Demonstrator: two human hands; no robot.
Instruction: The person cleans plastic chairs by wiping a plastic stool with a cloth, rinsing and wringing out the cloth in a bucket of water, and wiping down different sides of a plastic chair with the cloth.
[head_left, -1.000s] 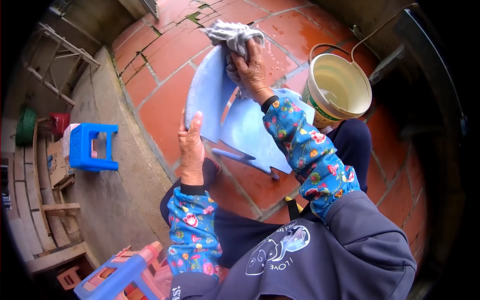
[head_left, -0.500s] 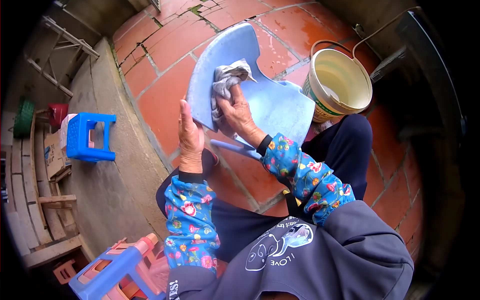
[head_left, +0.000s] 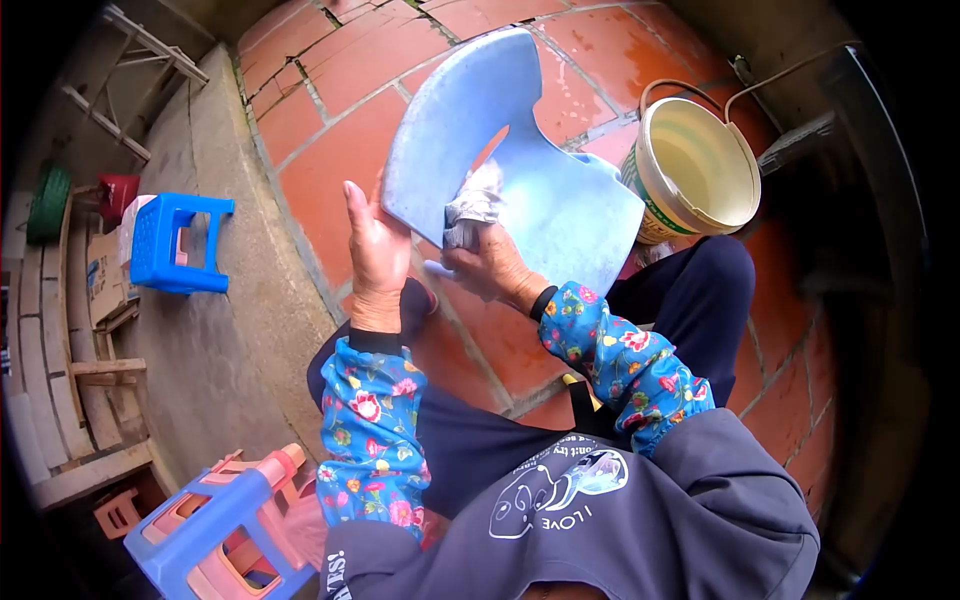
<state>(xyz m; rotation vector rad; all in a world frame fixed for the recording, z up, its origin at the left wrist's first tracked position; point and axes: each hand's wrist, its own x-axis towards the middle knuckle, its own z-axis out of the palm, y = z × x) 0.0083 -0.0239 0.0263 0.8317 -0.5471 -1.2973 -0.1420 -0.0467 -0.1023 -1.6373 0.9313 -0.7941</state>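
Observation:
A light blue plastic chair (head_left: pixel 575 205) is tilted in front of me, its curved back toward the upper left and its slot visible. My left hand (head_left: pixel 378 248) holds the edge of the backrest, thumb raised at the side and the other fingers hidden behind the plastic. In my right hand (head_left: pixel 493 265) is a bunched grey-white rag (head_left: pixel 474 207), pressed against the chair where back and seat meet. Part of the rag is covered by my fingers.
At the right stands a white bucket (head_left: pixel 645 180) with liquid inside. A small blue stool (head_left: pixel 160 245) is on the concrete ledge (head_left: pixel 240 330) at left. Stacked blue and pink stools (head_left: pixel 215 535) are at lower left. Red tiles (head_left: pixel 330 190) form the floor, wet in places.
My right hand has drawn the rag down the backrest toward the seat, uncovering the slot. The chair appears slightly higher and farther right, and my left hand stays at its edge.

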